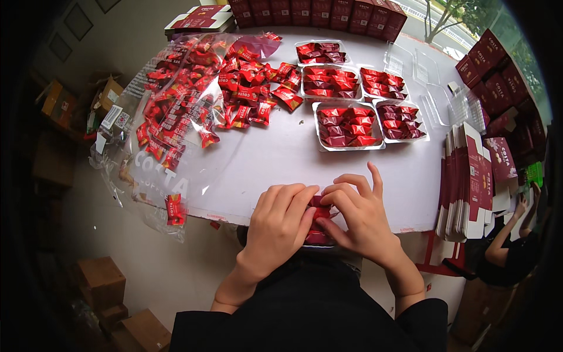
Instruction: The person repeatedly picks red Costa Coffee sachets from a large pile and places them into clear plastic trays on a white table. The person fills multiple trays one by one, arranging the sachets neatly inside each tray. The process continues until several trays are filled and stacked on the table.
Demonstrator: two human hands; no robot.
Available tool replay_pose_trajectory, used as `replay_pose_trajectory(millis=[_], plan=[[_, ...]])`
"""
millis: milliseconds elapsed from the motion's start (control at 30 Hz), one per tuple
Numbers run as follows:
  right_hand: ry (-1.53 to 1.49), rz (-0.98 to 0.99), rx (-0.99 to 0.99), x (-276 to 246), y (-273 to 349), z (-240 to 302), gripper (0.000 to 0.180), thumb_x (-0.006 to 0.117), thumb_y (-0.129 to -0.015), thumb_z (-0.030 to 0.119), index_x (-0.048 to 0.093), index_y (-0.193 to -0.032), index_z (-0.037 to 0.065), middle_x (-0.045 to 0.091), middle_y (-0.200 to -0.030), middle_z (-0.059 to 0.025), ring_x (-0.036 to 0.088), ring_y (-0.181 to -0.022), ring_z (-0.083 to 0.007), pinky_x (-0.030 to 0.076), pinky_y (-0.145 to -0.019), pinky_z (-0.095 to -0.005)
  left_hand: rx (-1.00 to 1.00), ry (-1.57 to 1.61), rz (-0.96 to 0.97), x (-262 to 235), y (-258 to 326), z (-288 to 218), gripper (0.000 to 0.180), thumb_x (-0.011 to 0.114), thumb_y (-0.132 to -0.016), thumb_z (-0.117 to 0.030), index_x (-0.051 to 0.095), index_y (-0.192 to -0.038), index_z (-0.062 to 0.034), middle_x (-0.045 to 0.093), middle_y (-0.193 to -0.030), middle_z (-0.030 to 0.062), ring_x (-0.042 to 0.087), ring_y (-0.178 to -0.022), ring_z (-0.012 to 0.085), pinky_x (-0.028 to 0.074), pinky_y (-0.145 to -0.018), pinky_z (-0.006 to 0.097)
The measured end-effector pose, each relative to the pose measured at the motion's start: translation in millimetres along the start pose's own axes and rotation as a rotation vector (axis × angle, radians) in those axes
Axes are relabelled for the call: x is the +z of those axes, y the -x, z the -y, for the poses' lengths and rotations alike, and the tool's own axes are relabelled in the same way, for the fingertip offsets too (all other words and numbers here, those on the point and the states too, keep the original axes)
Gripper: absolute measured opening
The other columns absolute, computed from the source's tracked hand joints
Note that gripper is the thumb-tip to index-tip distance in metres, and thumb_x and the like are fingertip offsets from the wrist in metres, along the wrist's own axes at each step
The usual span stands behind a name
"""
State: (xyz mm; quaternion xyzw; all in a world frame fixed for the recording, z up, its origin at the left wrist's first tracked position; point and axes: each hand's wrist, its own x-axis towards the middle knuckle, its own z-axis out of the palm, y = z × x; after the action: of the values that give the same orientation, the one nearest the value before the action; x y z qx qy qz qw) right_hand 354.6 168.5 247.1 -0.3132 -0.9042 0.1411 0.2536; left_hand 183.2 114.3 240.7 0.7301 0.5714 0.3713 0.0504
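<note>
At the table's near edge a tray (319,244) of red and dark-red wrapped candies (321,212) lies between my hands, mostly covered by them. My left hand (278,224) is closed at its left side, thumb and fingertips against the candies. From the right, my right hand (362,218) bends its thumb and index finger onto the candies, while its little finger sticks up. Beyond my hands stand several filled clear trays, the nearest one (322,142) with rows of red and dark-red candies. Exactly which pieces my fingertips grip is hidden.
A clear plastic bag (196,149) spills a heap of red candies (246,88) at the left. Empty clear trays (437,105) and flattened cartons (460,182) lie at the right. Dark-red boxes (319,13) line the far edge. A person (507,249) sits at far right.
</note>
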Motion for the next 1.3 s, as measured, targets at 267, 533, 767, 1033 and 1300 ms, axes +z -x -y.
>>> replay_pose_trajectory(millis=[267,533,767,1033,1300], plan=[[0.008,-0.025,0.029,1,4,-4,0.022,0.076,-0.075,0.023,0.059,-0.083,0.012,0.06,-0.105,-0.001,0.053,-0.107,-0.0241,0.02,-0.108,-0.0613,0.121,0.109,0.123,-11,15,17,0.026,0.065,-0.077,-0.005,0.064,-0.102,-0.0013,0.061,-0.113,0.0145,0.059,-0.105,0.0326,0.046,-0.092,0.045],[0.074,-0.023,-0.066,-7,8,-3,0.019,0.074,-0.077,0.024,0.059,-0.082,0.012,0.059,-0.11,-0.001,0.054,-0.107,-0.0212,0.021,-0.109,-0.0604,0.103,0.097,0.112,-8,18,17,0.03,0.065,-0.076,-0.007,0.063,-0.106,-0.003,0.06,-0.116,0.0144,0.058,-0.106,0.0323,0.045,-0.094,0.046],[0.12,0.143,-0.149,-8,16,5,0.017,0.069,-0.082,0.027,0.057,-0.083,0.014,0.057,-0.097,0.0008,0.057,-0.103,-0.0175,0.018,-0.111,-0.0664,0.226,0.138,0.008,-5,24,25,0.024,0.067,-0.079,-0.014,0.066,-0.101,-0.0067,0.064,-0.111,0.0116,0.061,-0.104,0.031,0.044,-0.096,0.046],[0.11,0.104,-0.159,-2,6,-1,0.023,0.07,-0.081,0.034,0.059,-0.085,0.014,0.058,-0.1,0.0003,0.057,-0.104,-0.0178,0.017,-0.113,-0.064,0.346,-0.012,0.203,-11,18,31,0.026,0.073,-0.077,-0.027,0.069,-0.095,-0.0091,0.066,-0.112,0.0031,0.058,-0.114,0.022,0.041,-0.101,0.048],[0.179,-0.014,-0.066,-3,-8,-37,0.032,0.071,-0.08,0.039,0.061,-0.093,0.012,0.059,-0.107,-0.0026,0.055,-0.111,-0.0212,0.023,-0.111,-0.0569,0.296,-0.13,0.262,8,-27,30,0.03,0.066,-0.084,-0.017,0.062,-0.112,-0.007,0.056,-0.133,0.0074,0.049,-0.127,0.026,0.031,-0.109,0.054]])
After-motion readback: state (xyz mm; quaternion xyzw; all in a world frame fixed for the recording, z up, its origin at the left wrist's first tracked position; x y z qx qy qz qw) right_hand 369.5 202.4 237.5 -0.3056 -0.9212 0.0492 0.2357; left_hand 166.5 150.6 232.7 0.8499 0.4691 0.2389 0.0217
